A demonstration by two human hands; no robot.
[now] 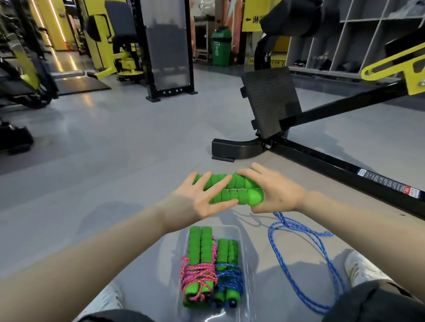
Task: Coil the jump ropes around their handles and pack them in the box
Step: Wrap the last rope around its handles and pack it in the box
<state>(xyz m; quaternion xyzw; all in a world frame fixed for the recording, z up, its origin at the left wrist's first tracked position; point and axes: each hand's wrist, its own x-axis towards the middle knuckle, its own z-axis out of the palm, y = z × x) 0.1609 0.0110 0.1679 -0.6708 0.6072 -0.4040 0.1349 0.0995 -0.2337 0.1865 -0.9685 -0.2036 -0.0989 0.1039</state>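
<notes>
A pair of green handles [232,189] is held side by side, level and crosswise, above the grey floor [123,145] of a gym. The right hand [275,192] wraps its fingers and thumb around their right ends, gripping both together. The left hand [200,196] is flat, fingers straight and fanned apart, laid against the left half of the handles without closing on them. A loose blue rope [299,255] drops from under the right hand and lies in long uncoiled loops on the floor, running toward the person's right knee and a white shoe [359,267].

Just below the hands, between the person's legs, sits a clear plastic box [213,317]. Inside it lie two finished bundles touching each other: a pink-wound bundle [199,266] on the left and a blue-wound bundle [228,274] on the right, filling most of its width.

Just beyond the hands stands the black frame [327,165] of a bench with a slanted footplate [269,100]; to the left the floor stretches away toward more machines.
</notes>
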